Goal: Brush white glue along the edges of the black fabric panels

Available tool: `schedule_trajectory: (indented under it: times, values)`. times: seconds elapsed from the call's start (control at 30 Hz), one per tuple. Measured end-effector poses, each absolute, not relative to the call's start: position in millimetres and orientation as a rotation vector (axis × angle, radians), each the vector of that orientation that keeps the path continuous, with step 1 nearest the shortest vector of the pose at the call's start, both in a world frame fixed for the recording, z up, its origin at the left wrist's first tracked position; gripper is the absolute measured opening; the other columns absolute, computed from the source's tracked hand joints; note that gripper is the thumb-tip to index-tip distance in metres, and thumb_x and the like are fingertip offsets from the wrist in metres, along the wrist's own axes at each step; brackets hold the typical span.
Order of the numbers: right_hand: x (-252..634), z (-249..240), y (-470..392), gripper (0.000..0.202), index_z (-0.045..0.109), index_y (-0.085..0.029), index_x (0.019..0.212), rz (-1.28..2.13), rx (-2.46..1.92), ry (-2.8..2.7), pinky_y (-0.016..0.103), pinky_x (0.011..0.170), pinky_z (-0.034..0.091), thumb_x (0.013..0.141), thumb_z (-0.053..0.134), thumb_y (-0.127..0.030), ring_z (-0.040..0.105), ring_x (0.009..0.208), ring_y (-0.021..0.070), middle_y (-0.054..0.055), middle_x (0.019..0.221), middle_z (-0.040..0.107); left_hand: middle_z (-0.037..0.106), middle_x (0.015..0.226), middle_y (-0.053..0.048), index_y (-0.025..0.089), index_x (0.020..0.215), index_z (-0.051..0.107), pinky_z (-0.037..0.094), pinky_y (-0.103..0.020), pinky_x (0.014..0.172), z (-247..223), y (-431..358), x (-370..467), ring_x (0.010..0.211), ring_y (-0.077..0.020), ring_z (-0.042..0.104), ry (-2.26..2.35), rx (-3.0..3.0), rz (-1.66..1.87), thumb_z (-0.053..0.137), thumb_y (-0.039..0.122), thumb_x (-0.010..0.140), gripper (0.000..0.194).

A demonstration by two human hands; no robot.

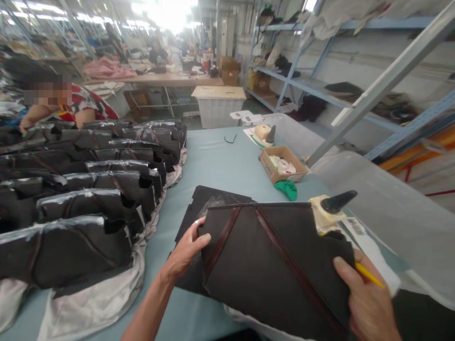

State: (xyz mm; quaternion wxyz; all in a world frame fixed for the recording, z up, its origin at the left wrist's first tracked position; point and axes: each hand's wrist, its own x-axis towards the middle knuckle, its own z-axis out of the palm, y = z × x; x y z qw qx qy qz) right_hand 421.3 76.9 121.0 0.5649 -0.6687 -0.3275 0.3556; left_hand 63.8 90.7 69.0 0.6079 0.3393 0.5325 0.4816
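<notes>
My left hand (188,246), right hand (366,293) pinch one flat black panel (256,265); two narrow brown strips (284,251) slant; one cardboard box (267,166) beyond.

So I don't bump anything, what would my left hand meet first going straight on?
Your left hand would likely first press the brown-striped black panel it holds; beyond, perhaps the flat black sheet on the table, depth unclear.

Overhead lights (170,12) glare beyond a tan worktable (159,82), while blue shelving (391,22) lines a pale wall (362,54).
</notes>
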Motion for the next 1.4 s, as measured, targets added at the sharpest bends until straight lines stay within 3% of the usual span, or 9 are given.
schedule_trajectory:
  times: [0.13, 0.3, 0.43, 0.57, 0.73, 0.9, 1.1, 1.3, 1.4]
  values:
    - [400, 81, 67, 0.07, 0.065, -0.021, 0.096, 1.095, -1.688, -0.577, 0.033, 0.057, 0.058, 0.05, 0.093, -0.065, 0.068, 0.066, 0.0254, 0.004, 0.081, 0.074, 0.075, 0.133, -0.016, 0.02, 0.139, 0.055, 0.06, -0.045, 0.1, 65, 51, 55, 0.122, -0.0385, 0.072, 1.348, 0.421, 1.172, 0.096, 0.058, 0.057, 0.099]
    - [381, 38, 47, 0.065, 0.059, -0.023, 0.088, 0.682, -1.895, -1.012, 0.032, 0.069, 0.055, 0.069, 0.077, -0.082, 0.068, 0.074, 0.0248, 0.004, 0.081, 0.07, 0.083, 0.093, -0.006, 0.025, 0.133, 0.056, 0.065, -0.044, 0.074, 76, 3, 45, 0.077, -0.0326, 0.08, 1.711, 0.045, 1.046, 0.102, 0.046, 0.046, 0.101]
    - [365, 15, 49, 0.067, 0.057, -0.025, 0.089, 0.506, -1.982, -1.271, 0.034, 0.064, 0.051, 0.081, 0.059, -0.092, 0.073, 0.078, 0.0288, 0.012, 0.095, 0.078, 0.084, 0.095, -0.007, 0.022, 0.126, 0.062, 0.064, -0.039, 0.081, 67, -4, 40, 0.087, -0.0311, 0.081, 1.764, 0.033, 1.01, 0.099, 0.047, 0.052, 0.086]
    - [357, 1, 61, 0.064, 0.055, -0.026, 0.089, 0.47, -1.992, -1.352, 0.035, 0.064, 0.051, 0.085, 0.056, -0.09, 0.076, 0.079, 0.0312, 0.015, 0.099, 0.08, 0.084, 0.1, -0.011, 0.014, 0.118, 0.068, 0.062, -0.035, 0.087, 33, 16, 43, 0.098, -0.0306, 0.08, 1.643, 0.134, 1.004, 0.093, 0.046, 0.059, 0.071]
    - [359, -6, 78, 0.056, 0.053, -0.026, 0.088, 0.371, -1.955, -1.416, 0.037, 0.067, 0.053, 0.091, 0.054, -0.082, 0.078, 0.082, 0.0335, 0.018, 0.109, 0.08, 0.084, 0.092, -0.01, 0.013, 0.106, 0.073, 0.061, -0.033, 0.079, 1, 39, 40, 0.087, -0.0288, 0.08, 1.584, 0.152, 0.989, 0.091, 0.042, 0.059, 0.058]
    - [367, 25, 81, 0.04, 0.055, -0.025, 0.09, 0.391, -1.817, -1.484, 0.033, 0.072, 0.059, 0.1, 0.058, -0.064, 0.08, 0.083, 0.0274, 0.012, 0.098, 0.082, 0.085, 0.092, -0.008, 0.016, 0.111, 0.07, 0.062, -0.032, 0.078, -9, 41, 31, 0.081, -0.0254, 0.08, 1.554, 0.133, 0.98, 0.095, 0.042, 0.063, 0.06]
    - [338, 66, 79, 0.03, 0.066, -0.023, 0.08, 0.857, -1.414, -1.525, 0.029, 0.067, 0.057, 0.103, 0.064, -0.042, 0.073, 0.063, 0.0185, 0.002, 0.074, 0.078, 0.084, 0.096, -0.009, 0.016, 0.124, 0.068, 0.063, -0.032, 0.084, -26, 43, 25, 0.085, -0.0237, 0.08, 1.563, 0.093, 0.92, 0.095, 0.04, 0.069, 0.066]
    - [300, 21, 99, 0.035, 0.059, -0.021, 0.102, 1.004, -1.497, -1.257, 0.025, 0.049, 0.049, 0.112, 0.036, -0.045, 0.056, 0.047, 0.016, -0.001, 0.06, 0.068, 0.083, 0.088, -0.006, 0.017, 0.119, 0.066, 0.064, -0.031, 0.079, -39, 44, 23, 0.079, -0.0234, 0.08, 1.628, 0.05, 0.875, 0.093, 0.037, 0.073, 0.057]
    - [293, 0, 104, 0.038, 0.057, -0.02, 0.101, 1.048, -1.528, -1.194, 0.025, 0.049, 0.048, 0.112, 0.033, -0.047, 0.054, 0.048, 0.0153, 0.001, 0.066, 0.07, 0.084, 0.091, -0.006, 0.019, 0.126, 0.064, 0.065, -0.033, 0.08, -37, 43, 22, 0.082, -0.0243, 0.081, 1.629, 0.036, 0.846, 0.094, 0.038, 0.07, 0.066]
